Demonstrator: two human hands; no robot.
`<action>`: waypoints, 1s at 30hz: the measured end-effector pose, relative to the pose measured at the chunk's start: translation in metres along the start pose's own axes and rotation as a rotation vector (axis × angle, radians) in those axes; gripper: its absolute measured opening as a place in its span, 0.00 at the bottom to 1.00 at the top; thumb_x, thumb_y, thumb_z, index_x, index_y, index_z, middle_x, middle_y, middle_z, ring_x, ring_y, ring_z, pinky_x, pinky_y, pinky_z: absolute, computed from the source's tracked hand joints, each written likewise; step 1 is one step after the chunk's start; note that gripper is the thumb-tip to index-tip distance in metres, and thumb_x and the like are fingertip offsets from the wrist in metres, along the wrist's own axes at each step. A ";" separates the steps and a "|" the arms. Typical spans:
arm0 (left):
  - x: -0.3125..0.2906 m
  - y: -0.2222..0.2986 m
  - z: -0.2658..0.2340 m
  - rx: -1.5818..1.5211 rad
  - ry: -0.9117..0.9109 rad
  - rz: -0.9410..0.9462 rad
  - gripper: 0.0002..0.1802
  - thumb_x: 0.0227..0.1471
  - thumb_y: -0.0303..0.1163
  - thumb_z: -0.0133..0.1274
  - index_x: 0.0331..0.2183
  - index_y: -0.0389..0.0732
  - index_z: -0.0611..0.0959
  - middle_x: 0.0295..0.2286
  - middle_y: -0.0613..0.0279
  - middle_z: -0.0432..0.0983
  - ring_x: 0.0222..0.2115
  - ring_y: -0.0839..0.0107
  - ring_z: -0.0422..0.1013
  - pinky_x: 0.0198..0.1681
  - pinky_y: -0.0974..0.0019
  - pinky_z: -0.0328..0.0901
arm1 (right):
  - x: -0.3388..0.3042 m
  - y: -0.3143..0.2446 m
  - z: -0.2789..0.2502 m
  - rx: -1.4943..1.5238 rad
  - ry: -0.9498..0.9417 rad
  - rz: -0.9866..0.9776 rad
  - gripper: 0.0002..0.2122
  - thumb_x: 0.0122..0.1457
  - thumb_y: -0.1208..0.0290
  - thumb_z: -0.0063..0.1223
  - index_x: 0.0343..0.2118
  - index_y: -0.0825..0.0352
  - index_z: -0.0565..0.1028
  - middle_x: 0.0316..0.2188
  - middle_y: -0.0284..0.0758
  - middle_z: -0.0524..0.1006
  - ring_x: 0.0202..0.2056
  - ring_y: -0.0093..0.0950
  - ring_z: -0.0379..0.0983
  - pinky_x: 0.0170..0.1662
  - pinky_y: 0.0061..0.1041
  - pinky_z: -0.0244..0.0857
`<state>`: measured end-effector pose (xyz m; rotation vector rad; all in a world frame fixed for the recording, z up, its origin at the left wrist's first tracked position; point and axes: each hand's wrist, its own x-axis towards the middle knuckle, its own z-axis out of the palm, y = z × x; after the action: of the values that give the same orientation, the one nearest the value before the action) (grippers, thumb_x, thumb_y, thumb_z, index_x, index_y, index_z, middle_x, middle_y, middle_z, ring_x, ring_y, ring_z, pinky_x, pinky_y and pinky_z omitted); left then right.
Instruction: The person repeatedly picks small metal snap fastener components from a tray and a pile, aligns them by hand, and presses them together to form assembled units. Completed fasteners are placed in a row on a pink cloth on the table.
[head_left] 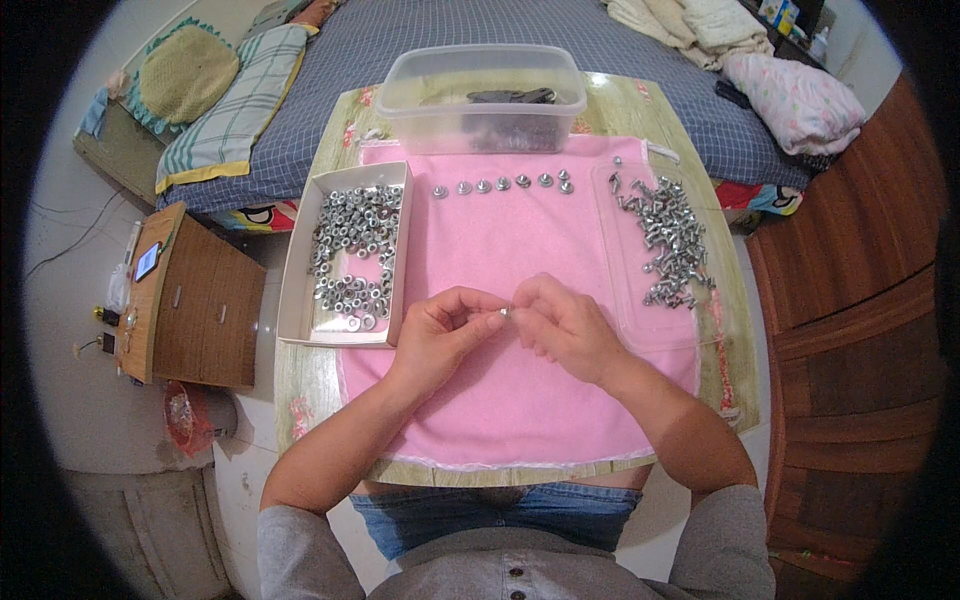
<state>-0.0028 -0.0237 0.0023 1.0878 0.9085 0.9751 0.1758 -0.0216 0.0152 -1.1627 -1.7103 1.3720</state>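
Observation:
Over the middle of the pink cloth, my left hand (445, 328) and my right hand (563, 322) meet, fingertips almost touching. A small silver fastener (505, 311) shows between them, pinched by my left thumb and forefinger; whether it is a nut or a bolt is too small to tell. My right fingers are closed right beside it, and what they hold is hidden. Beyond my hands, several bolts with nuts on them (503, 184) stand in a row. A white box (400, 250) of loose nuts (355, 235) is at left. Loose bolts (668, 235) lie in a clear lid (625, 310) at right.
A clear plastic tub (480, 62) with dark items inside stands at the table's far edge. Under everything is the pink cloth (480, 410) on a patterned table (738, 370). Beyond is a bed (480, 20), with a wooden cabinet (200, 300) to the left.

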 end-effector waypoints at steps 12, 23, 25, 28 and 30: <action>0.001 -0.002 -0.001 -0.002 -0.010 0.007 0.07 0.46 0.22 0.50 0.32 0.34 0.76 0.29 0.64 0.73 0.29 0.80 0.68 0.34 0.78 0.65 | 0.000 -0.001 0.002 -0.035 0.046 -0.088 0.07 0.53 0.70 0.44 0.29 0.68 0.64 0.12 0.34 0.69 0.15 0.23 0.67 0.20 0.22 0.59; 0.001 0.000 -0.001 0.020 -0.008 0.001 0.07 0.47 0.22 0.50 0.32 0.34 0.76 0.29 0.62 0.73 0.30 0.78 0.69 0.35 0.77 0.66 | 0.001 0.001 0.003 -0.028 0.057 -0.109 0.06 0.54 0.71 0.44 0.28 0.68 0.64 0.12 0.34 0.69 0.15 0.22 0.67 0.19 0.21 0.59; 0.001 -0.002 -0.001 0.001 -0.010 0.008 0.07 0.47 0.22 0.50 0.32 0.34 0.76 0.29 0.62 0.73 0.30 0.78 0.69 0.35 0.76 0.66 | 0.001 0.000 0.003 -0.033 0.047 -0.080 0.06 0.54 0.71 0.44 0.29 0.68 0.64 0.12 0.34 0.70 0.16 0.22 0.67 0.19 0.20 0.59; 0.000 0.001 0.000 0.008 0.002 -0.009 0.07 0.46 0.23 0.51 0.32 0.34 0.76 0.28 0.66 0.73 0.29 0.83 0.67 0.33 0.80 0.62 | 0.002 -0.002 0.002 -0.010 0.025 0.018 0.06 0.54 0.71 0.45 0.29 0.68 0.64 0.13 0.35 0.70 0.16 0.22 0.67 0.19 0.20 0.59; 0.000 0.000 0.000 0.003 0.006 -0.003 0.07 0.46 0.23 0.51 0.32 0.34 0.76 0.28 0.66 0.73 0.29 0.83 0.67 0.33 0.80 0.62 | 0.001 -0.003 0.003 -0.002 0.039 -0.040 0.06 0.54 0.71 0.44 0.28 0.68 0.64 0.12 0.34 0.69 0.15 0.23 0.67 0.19 0.21 0.59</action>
<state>-0.0027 -0.0236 0.0028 1.0863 0.9159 0.9755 0.1720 -0.0226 0.0175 -1.1435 -1.6991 1.3151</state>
